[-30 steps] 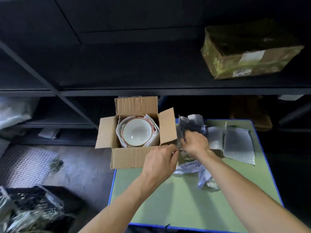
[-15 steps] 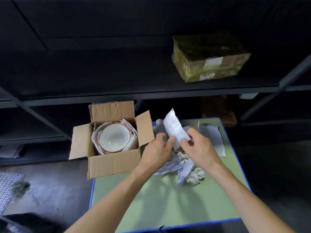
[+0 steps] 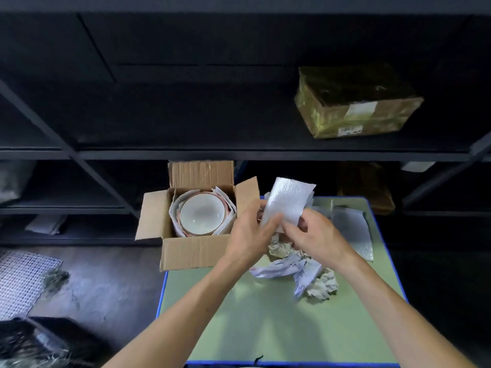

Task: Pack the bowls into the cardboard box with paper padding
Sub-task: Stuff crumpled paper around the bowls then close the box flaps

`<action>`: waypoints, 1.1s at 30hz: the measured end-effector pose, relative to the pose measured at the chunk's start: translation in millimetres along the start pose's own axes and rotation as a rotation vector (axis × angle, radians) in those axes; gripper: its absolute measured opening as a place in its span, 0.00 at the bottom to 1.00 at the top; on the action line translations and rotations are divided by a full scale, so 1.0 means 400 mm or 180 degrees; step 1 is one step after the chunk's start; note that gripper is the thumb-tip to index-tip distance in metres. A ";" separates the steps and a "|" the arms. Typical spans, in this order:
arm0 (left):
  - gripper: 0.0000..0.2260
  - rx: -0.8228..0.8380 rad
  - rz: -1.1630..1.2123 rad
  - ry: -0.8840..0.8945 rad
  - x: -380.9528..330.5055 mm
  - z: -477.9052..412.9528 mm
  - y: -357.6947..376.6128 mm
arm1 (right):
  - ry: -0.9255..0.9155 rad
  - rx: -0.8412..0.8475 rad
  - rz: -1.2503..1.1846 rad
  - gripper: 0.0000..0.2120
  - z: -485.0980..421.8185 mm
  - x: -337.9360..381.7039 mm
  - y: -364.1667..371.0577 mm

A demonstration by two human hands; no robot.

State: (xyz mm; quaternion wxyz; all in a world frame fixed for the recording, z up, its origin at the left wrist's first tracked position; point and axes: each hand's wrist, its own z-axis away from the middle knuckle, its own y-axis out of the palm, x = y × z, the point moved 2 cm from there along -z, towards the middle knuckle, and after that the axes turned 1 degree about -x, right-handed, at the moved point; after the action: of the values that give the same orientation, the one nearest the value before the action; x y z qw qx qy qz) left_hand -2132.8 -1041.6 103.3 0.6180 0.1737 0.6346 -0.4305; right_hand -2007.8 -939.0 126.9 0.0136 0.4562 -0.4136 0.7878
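Pinching flat, dimpled padding sheet (image 3: 288, 201)

White bowls (image 3: 202, 215) are sitting upright in the open box (image 3: 196, 251), paper (image 3: 288, 201) lining them, just left of the hands.

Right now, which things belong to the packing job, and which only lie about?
Job: cardboard box, bowls, padding sheet held by left hand and right hand, crumpled paper.

Lying about: taped parcel on shelf, mesh mat on floor.
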 end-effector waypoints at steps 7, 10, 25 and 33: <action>0.08 -0.0418 0.0584 -0.0116 0.024 0.021 -0.096 | 0.0079 -0.0313 0.0046 0.16 -0.036 0.064 0.020; 0.12 -0.0342 0.0814 -0.0158 0.027 0.031 -0.119 | 0.0103 -0.0216 -0.0542 0.20 -0.054 0.101 0.040; 0.10 -0.0370 0.0094 -0.0267 0.053 0.036 -0.189 | 0.0216 -0.0276 0.0284 0.20 -0.052 0.179 0.154; 0.11 0.0077 0.0011 -0.0246 0.057 0.049 -0.204 | 0.0373 -0.0352 0.0219 0.16 -0.035 0.188 0.180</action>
State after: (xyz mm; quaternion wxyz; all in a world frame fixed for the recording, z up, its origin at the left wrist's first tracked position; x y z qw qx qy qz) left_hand -2185.8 -1109.8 111.7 0.6407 0.1654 0.6047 -0.4434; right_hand -2090.1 -1003.8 132.4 0.0358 0.3935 -0.4703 0.7891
